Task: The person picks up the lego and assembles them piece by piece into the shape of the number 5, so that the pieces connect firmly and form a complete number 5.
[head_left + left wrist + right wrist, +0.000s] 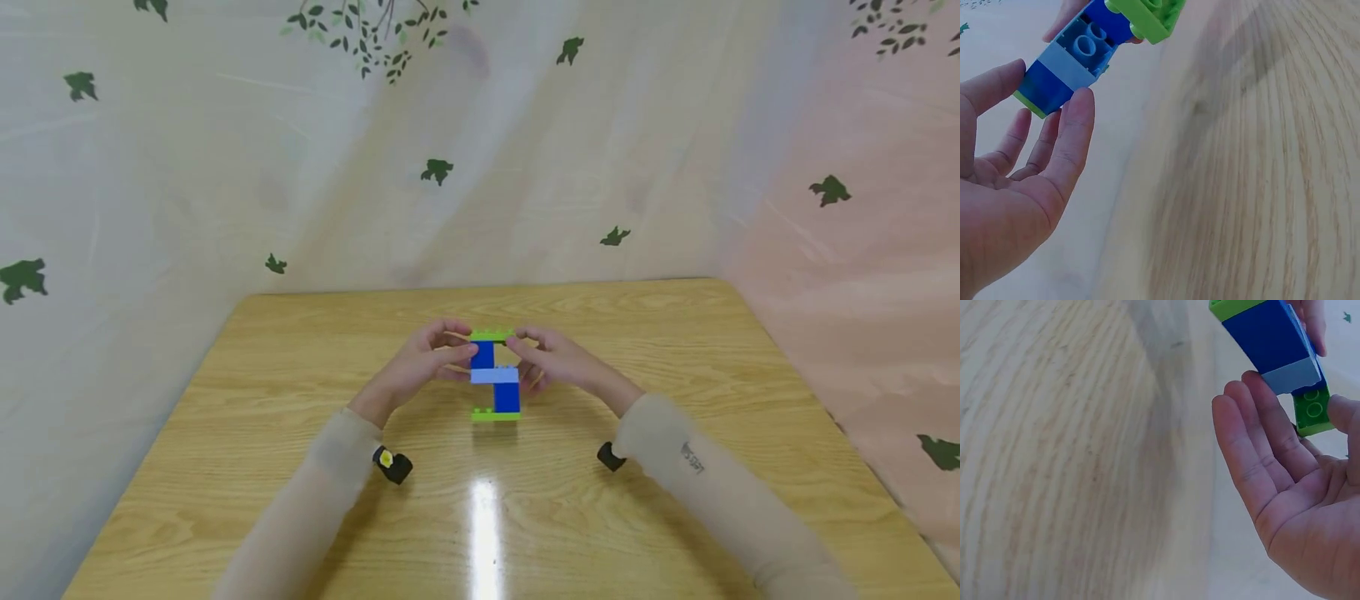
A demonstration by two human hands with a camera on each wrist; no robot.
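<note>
In the head view, a zigzag stack of toy building bricks stands between both hands. It has a lime green brick point(492, 335) on top, a dark blue brick point(482, 356) at upper left and a light blue brick point(494, 376) in the middle. Lower down come another dark blue brick point(507, 397) and a green bottom plate point(495, 417). My left hand point(415, 364) pinches the upper left side with thumb and fingers. At the top brick's right end, my right hand point(556, 358) grips with thumb and index finger; its other fingers point(1235, 431) extend alongside the stack.
The wooden table point(247, 400) reaches back to a pale cloth backdrop point(337, 167) printed with leaves. Dark wrist devices point(393, 465) sit below both wrists. A bright light reflection runs along the table's front middle.
</note>
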